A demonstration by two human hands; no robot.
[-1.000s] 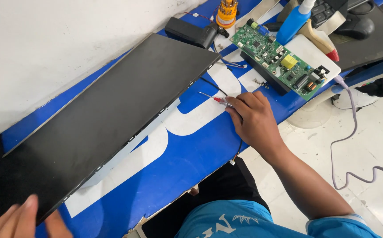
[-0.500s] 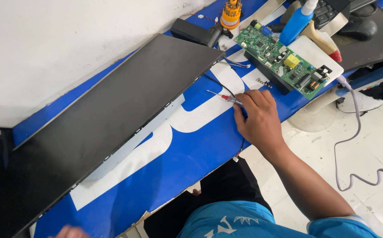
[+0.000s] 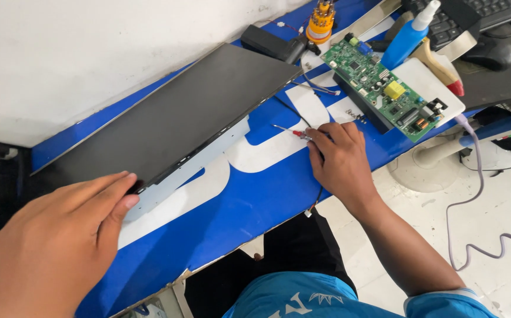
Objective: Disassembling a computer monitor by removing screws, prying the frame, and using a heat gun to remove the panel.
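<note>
Two hands are on the bench (image 3: pixel 220 235), and they sit well apart. Your right hand (image 3: pixel 339 159) rests palm down on the blue and white surface, fingers curled together over the red end of a thin wire (image 3: pixel 288 131); whether the fingertips actually pinch it is hidden under the knuckles, so I cannot tell if you have a grip on it. A black cable (image 3: pixel 317 200) runs out from under that palm toward the bench's near edge, where it ends in a small plug.

Your left hand (image 3: pixel 61 247) fills the lower left corner, its wrist cut off by the frame. Its fingers are spread loosely, with thumb and fingertips touching the near end of the long dark flat panel (image 3: pixel 173 121) and not closed around anything. That panel lies diagonally across the bench, and a pale metal strip (image 3: pixel 202 159) shows along its lower edge.

Just beyond your right hand lies a green circuit board (image 3: pixel 385 88) on a white plate (image 3: pixel 432 88). Behind it stand a blue bottle (image 3: pixel 405 38) and a yellow tool (image 3: pixel 321 20), both cropped at the top. A black box (image 3: pixel 267 42) sits by the panel's far corner. A keyboard (image 3: pixel 485 12) and a mouse (image 3: pixel 490 54) are only partly visible at the upper right.
</note>
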